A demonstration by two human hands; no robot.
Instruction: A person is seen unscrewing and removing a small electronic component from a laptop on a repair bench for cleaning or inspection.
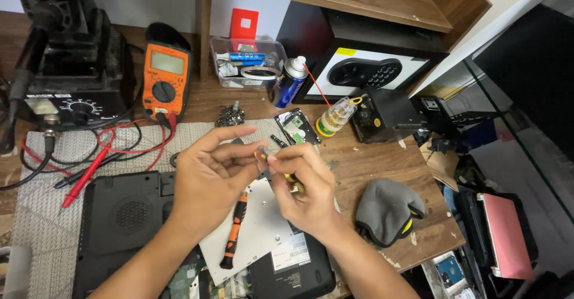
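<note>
A cluttered wooden workbench (382,155) is spreading under a shelf, with a grey woven mat (42,215) covering its left part. Above the mat, both hands are meeting: the left hand (206,182) and the right hand (302,191) are pinching a small yellow-tipped part (261,153) between curled fingertips, held in the air over a pale metal plate (263,215). Keeping the fingertips close and the piece low over the plate looks wise, so a slip is caught. An orange-and-black screwdriver (234,227) is lying on that smooth plate, across a black opened laptop (125,215). Farther out are sitting an orange multimeter (166,78), red probe leads (89,170), a blue spray can (289,83) and a soft grey cloth (387,209).
</note>
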